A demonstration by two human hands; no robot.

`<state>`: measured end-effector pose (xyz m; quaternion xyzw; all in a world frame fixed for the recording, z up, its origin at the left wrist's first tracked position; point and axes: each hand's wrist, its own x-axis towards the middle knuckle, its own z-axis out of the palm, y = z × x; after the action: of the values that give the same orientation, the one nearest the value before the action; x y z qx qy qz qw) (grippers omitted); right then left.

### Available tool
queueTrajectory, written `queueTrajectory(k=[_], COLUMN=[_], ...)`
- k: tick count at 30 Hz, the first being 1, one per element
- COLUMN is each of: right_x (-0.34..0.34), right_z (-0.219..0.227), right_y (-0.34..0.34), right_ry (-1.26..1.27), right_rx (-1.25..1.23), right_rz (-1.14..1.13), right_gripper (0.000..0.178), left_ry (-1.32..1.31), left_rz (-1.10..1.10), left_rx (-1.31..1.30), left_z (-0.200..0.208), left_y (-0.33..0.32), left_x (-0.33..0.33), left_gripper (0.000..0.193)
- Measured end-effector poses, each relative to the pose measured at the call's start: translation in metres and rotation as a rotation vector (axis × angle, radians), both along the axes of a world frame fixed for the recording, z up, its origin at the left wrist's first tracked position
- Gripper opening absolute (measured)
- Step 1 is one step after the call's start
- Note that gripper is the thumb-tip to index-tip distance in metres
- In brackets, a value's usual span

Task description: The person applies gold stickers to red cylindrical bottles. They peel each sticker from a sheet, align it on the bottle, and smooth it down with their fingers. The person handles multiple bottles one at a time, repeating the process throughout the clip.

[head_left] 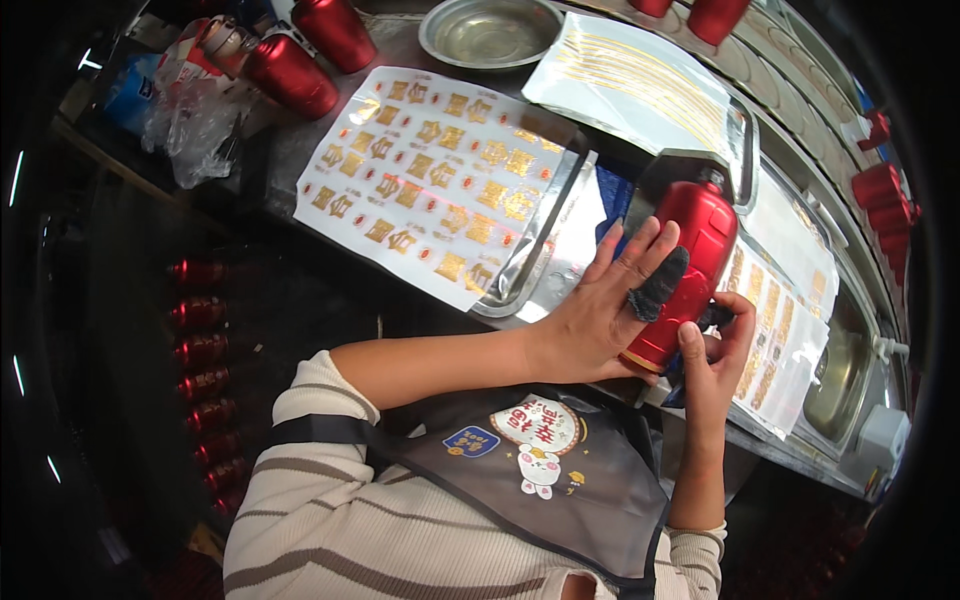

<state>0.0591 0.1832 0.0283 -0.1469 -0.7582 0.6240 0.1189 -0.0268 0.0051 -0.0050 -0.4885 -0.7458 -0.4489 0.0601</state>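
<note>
A glossy red bottle (697,245) with a narrow neck stands tilted in front of me, its base toward my body. My left hand (585,315) lies along its left side with the fingers stretched out. Dark cloth covers sit on some fingertips. Around the lower right of the bottle my right hand (718,365) curls, thumb near the base and fingers partly hidden, also with dark covers. Behind the bottle is a dark angular block (655,185). Left of it, a white sheet of gold character decals and small red marks (425,160) lies over a metal tray (530,285).
A metal bowl (490,35) and a sheet with gold strips (640,75) are at the back. On the right, more decal sheets (768,345) lie beside a metal sink (850,365). Red bottles (290,78) stand back left by a plastic bag (195,130); several more (203,350) line up lower left.
</note>
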Motion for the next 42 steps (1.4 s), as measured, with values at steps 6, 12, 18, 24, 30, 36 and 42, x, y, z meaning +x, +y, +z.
queueTrajectory(k=[6, 12, 18, 24, 30, 36, 42], right_x=[-0.004, 0.008, 0.008, 0.008, 0.006, 0.003, 0.005], right_z=[-0.006, -0.004, -0.008, -0.005, -0.008, -0.012, -0.010], right_y=[0.001, 0.025, 0.031, 0.025, 0.026, 0.027, 0.029], right_ry=[0.048, -0.027, -0.065, -0.065, -0.093, -0.094, -0.117], right_rx=[-0.060, -0.209, -0.210, -0.179, -0.194, -0.205, -0.195], right_rz=[0.015, -0.094, -0.103, -0.102, -0.111, -0.104, -0.124], right_gripper=[0.047, 0.036, 0.034, 0.034, 0.033, 0.031, 0.031], left_ry=[-0.098, -0.210, -0.042, -0.219, -0.241, -0.078, 0.166], left_rz=[-0.032, 0.514, 1.214, 1.302, 1.274, 1.354, 1.052], left_rx=[-0.106, 0.087, -0.385, -0.465, -0.292, -0.195, -0.197], left_z=[0.017, 0.019, 0.002, -0.006, -0.017, -0.016, 0.040], left_y=[-0.018, -0.098, -0.231, -0.244, -0.255, -0.259, -0.231], left_x=[-0.008, -0.087, -0.225, -0.271, -0.286, -0.289, -0.261], left_gripper=[0.128, 0.036, 0.036, 0.040, 0.036, 0.035, 0.018])
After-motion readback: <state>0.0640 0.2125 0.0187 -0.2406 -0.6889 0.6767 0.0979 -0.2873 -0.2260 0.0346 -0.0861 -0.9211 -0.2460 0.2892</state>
